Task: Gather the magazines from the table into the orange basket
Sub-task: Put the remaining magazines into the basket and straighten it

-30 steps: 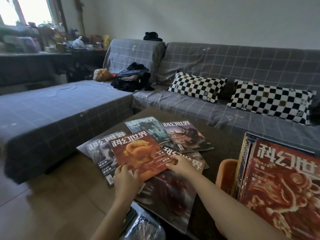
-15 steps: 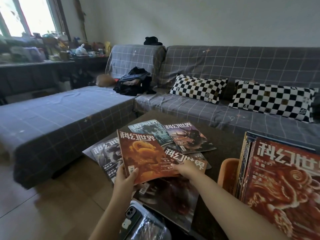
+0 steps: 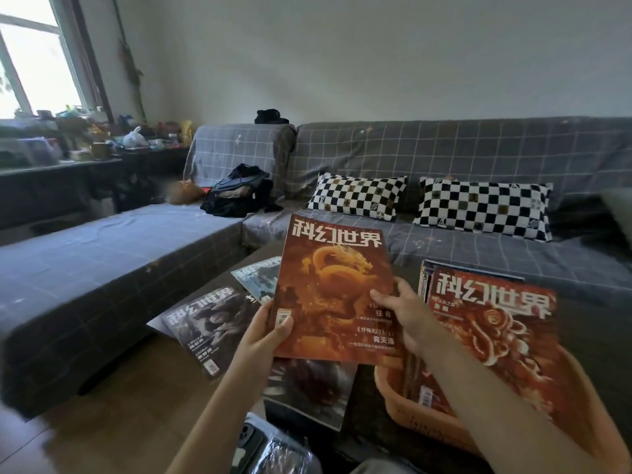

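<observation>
The left hand (image 3: 265, 331) grips the lower left corner of an orange dragon-cover magazine (image 3: 333, 289), thumb curled over the front of the cover and the fingers hidden behind it. The right hand (image 3: 402, 314) holds the same magazine at its right edge, thumb lying across the cover and fingers curled round the back. Between the two hands the magazine is raised clear of the bench (image 3: 362, 405), nearly upright, with its cover facing the camera.

Just to the right, the orange basket (image 3: 407, 410) sits on the bench with a stack of magazines standing in it; the front one is a red patterned magazine (image 3: 496, 323), leaning back, and the right forearm crosses in front of it.

Under and to the left of the raised magazine, more issues lie flat on the bench: a grey-cover magazine (image 3: 208, 326) at the left, a teal-cover magazine (image 3: 258, 278) beyond it, partly hidden, and a dark magazine (image 3: 309, 388) nearest the camera, overhanging the bench's near edge.

At the bottom edge a phone (image 3: 248, 443) shows beside some clear plastic wrap (image 3: 284, 456). Behind the bench runs a grey checked sofa (image 3: 444, 159) with two black-and-white chequered cushions (image 3: 355, 196) and a black bag (image 3: 239, 193) in the corner.
</observation>
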The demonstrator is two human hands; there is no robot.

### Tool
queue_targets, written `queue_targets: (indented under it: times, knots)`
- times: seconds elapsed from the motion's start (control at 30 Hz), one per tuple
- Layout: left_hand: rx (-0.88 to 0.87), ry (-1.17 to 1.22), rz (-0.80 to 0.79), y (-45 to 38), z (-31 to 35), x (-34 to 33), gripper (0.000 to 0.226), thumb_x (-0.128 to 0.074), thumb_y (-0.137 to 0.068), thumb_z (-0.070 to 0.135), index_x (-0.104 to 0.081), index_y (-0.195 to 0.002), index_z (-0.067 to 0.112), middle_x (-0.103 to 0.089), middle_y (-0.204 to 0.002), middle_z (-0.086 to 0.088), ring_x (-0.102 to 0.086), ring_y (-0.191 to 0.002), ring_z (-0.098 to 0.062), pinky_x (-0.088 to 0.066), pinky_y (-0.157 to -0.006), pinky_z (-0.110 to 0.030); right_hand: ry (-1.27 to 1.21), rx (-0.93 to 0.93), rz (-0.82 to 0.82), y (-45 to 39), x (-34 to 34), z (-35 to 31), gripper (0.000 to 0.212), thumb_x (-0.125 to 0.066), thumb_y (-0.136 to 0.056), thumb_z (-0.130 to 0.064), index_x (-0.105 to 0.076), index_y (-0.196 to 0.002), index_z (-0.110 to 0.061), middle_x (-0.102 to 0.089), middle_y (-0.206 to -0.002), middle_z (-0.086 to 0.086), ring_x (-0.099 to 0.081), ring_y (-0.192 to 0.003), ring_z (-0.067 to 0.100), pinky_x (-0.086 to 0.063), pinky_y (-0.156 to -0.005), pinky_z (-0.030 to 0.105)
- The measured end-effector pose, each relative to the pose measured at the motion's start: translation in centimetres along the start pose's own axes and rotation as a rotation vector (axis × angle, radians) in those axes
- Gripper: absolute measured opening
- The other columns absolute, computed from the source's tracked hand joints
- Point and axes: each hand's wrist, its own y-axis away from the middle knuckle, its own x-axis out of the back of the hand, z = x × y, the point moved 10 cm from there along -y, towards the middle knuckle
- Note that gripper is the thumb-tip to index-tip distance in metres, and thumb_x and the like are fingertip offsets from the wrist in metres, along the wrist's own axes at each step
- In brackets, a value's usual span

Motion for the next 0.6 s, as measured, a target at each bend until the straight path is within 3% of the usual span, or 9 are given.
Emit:
queue_targets:
  times: [0.27, 0.4, 0.5, 0.6]
  knots:
    - [0.002, -0.102, -0.153, -0.4, -1.4, -10.4, 0.047, -0.069, -0.079, 0.032, -0.058, -0.123, 0.019, -0.070, -0.109, -0.007, -0.070, -0.094, -0.022, -0.056, -0.066, -0.029, -0.043, 0.158, 0.146, 6.5, 10.0, -4.2, 0.044, -0.067, -0.083, -0.014, -0.044, -0.113, -0.036, -0.068, -0.106, 0.012, -0.069, -0.090, 0.032, -0.056, -0.077, 0.051]
    - [0.069, -0.202, -0.168, -1.6, -4.1, -15.0, 0.043, -0.064, -0.090, 0.023, -0.050, -0.130, 0.026, -0.066, -0.116, -0.005, -0.069, -0.097, -0.020, -0.059, -0.070, -0.037, -0.052, 0.153, 0.235, 9.0, 15.0, -4.3, 0.053, -0.065, -0.084, -0.014, -0.038, -0.120, -0.041, -0.066, -0.107, 0.013, -0.070, -0.087, 0.032, -0.057, -0.071, 0.048]
    - [0.121, -0.276, -0.144, -2.3, -6.8, -17.6, 0.033, -0.060, -0.093, 0.018, -0.051, -0.123, 0.029, -0.066, -0.112, 0.001, -0.069, -0.091, -0.013, -0.059, -0.065, -0.029, 0.005, 0.107, 0.337, 10.2, 18.6, -3.2, 0.056, -0.064, -0.086, -0.013, -0.036, -0.123, -0.043, -0.065, -0.105, 0.015, -0.070, -0.083, 0.034, -0.057, -0.071, 0.051]
    - [0.091, -0.468, -0.137, -2.9, -9.0, -19.3, 0.037, -0.061, -0.092, 0.012, -0.052, -0.126, 0.025, -0.064, -0.115, 0.001, -0.064, -0.100, -0.014, -0.056, -0.082, -0.034, 0.140, 0.061, 0.465, 11.0, 21.8, -1.9, 0.054, -0.062, -0.088, -0.017, -0.033, -0.129, -0.037, -0.061, -0.111, 0.009, -0.068, -0.087, 0.030, -0.056, -0.073, 0.049]
